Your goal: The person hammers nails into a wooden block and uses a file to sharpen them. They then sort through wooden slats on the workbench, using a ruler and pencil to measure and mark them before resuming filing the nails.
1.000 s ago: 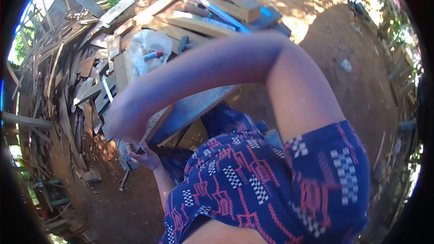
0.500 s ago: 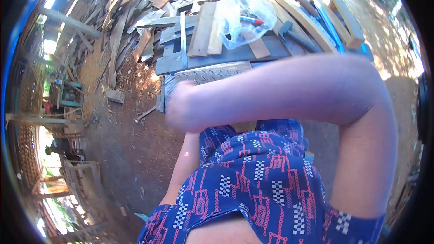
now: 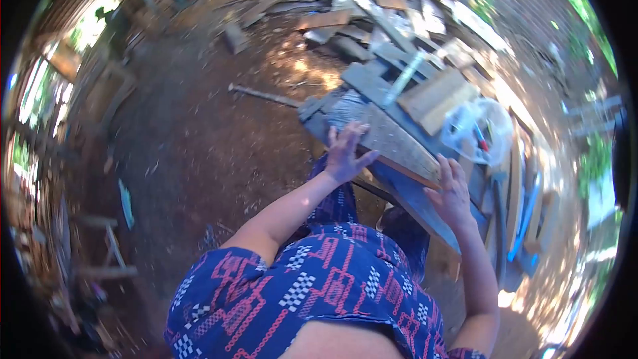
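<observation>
On the near edge of a wooden workbench lies a thick wooden board. My left hand rests at the board's left end, its fingers spread and its thumb apart. At the right end of the same board is my right hand, with fingers extended against the wood and the thumb pointing left. Neither hand is wrapped round anything. Beyond the board, two shorter planks lie side by side on the bench, with a pale flat strip to their left.
A clear plastic bag with a red-tipped item sits right of the planks. Farther right are a dark curved tool, blue bars and wooden pieces. Scrap wood is piled behind the bench. A wooden stand is at left.
The view has turned, and the bench now appears tilted to the right. My right arm no longer crosses in front of my body; both hands are now on the board.
</observation>
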`<state>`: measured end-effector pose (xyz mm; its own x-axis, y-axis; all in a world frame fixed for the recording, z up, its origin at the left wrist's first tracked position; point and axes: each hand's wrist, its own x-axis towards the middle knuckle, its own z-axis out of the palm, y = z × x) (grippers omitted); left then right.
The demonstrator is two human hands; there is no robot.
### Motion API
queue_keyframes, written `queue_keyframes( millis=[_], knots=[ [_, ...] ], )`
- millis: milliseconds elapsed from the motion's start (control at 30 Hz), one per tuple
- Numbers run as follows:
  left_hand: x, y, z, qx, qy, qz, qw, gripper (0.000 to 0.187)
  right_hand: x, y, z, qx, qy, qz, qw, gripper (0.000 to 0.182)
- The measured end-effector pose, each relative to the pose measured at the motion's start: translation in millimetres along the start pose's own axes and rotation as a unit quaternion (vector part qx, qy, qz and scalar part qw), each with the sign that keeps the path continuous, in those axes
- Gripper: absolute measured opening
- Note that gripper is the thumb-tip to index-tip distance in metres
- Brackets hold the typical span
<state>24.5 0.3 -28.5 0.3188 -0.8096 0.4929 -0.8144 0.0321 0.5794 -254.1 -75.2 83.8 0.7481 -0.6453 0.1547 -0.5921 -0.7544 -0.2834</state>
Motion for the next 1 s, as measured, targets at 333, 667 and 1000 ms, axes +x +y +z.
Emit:
queue_keyframes(
  millis=[333,667,1000],
  knots=[
    [-11,20,-33,-0.092,-0.063,-0.033,0.993,0.074,1,17,39,0.099,0.065,0.051,0.992,0.075],
    [-16,19,-32,-0.089,-0.052,-0.017,0.995,0.083,-7,21,63,0.215,0.182,0.12,0.952,0.082],
    [-19,15,-17,-0.086,0.024,0.016,0.996,0.085,-9,20,64,0.247,0.178,0.117,0.945,0.075]
  ],
)
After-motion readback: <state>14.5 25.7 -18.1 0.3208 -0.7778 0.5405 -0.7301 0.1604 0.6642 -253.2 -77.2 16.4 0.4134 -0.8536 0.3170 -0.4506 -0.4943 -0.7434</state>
